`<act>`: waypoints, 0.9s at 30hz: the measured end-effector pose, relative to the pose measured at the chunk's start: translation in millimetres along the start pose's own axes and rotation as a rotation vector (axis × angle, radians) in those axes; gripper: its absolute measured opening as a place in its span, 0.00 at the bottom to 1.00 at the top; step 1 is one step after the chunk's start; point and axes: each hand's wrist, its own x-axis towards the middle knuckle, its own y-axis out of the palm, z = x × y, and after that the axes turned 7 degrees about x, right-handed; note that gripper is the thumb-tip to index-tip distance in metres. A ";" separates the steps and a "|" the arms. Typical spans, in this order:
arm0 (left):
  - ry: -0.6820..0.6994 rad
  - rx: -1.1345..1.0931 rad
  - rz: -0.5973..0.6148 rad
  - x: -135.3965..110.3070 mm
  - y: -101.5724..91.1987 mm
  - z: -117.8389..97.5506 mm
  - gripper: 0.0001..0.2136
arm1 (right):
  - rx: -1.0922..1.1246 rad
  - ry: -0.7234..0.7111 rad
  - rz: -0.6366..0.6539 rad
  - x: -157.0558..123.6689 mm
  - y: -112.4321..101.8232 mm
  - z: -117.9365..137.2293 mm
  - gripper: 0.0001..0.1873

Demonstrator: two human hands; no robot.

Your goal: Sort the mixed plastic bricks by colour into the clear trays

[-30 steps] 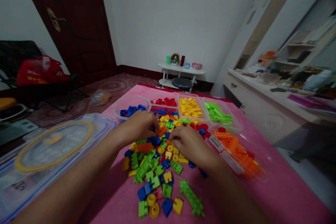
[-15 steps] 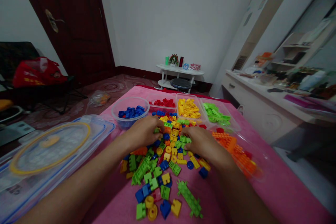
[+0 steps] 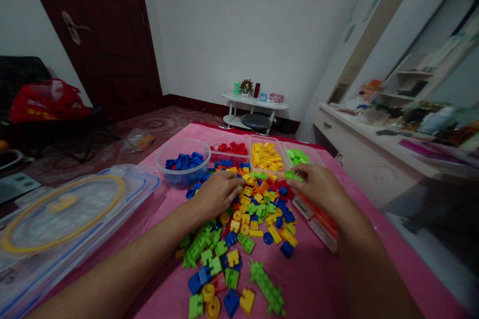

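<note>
A mixed pile of toy building blocks (image 3: 256, 232) in green, yellow, blue, red and orange spreads over the pink cloth. My left hand (image 3: 219, 190) rests on the pile's left side, fingers curled together and pointing right; whatever lies under the fingertips is hidden. Above the pile's right side, my right hand (image 3: 318, 187) pinches a green building block (image 3: 294, 175). Just beyond that hand is the clear tub of green blocks (image 3: 298, 156), partly covered by it. The container of orange blocks (image 3: 318, 222) sits beneath my right wrist, mostly hidden.
A round clear bowl (image 3: 183, 167) of blue blocks stands at the back left. Beside it are tubs of red blocks (image 3: 230, 148) and yellow blocks (image 3: 266, 156). A large clear lid (image 3: 75, 209) with blue and yellow edging lies at left. A cluttered white dresser (image 3: 355, 144) flanks the right.
My right hand has moved right and away from the pile, now with a green block in its fingers. My left hand has shifted slightly, still at the pile.
</note>
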 end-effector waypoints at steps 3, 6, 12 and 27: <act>-0.024 -0.010 -0.015 1.3 -1.2 0.0 0.15 | 0.046 0.081 -0.365 3.6 -10.4 -12.8 0.24; -0.062 -0.013 -0.028 1.9 -2.3 -1.4 0.16 | 0.133 0.063 -0.517 2.6 -17.6 -12.2 0.27; -0.031 -0.028 0.018 1.2 -5.5 -0.9 0.20 | 0.151 0.022 -0.036 -1.7 -4.6 7.2 0.15; -0.091 -0.035 -0.037 0.7 -8.1 4.7 0.18 | -0.339 0.028 0.411 -17.5 31.2 47.0 0.15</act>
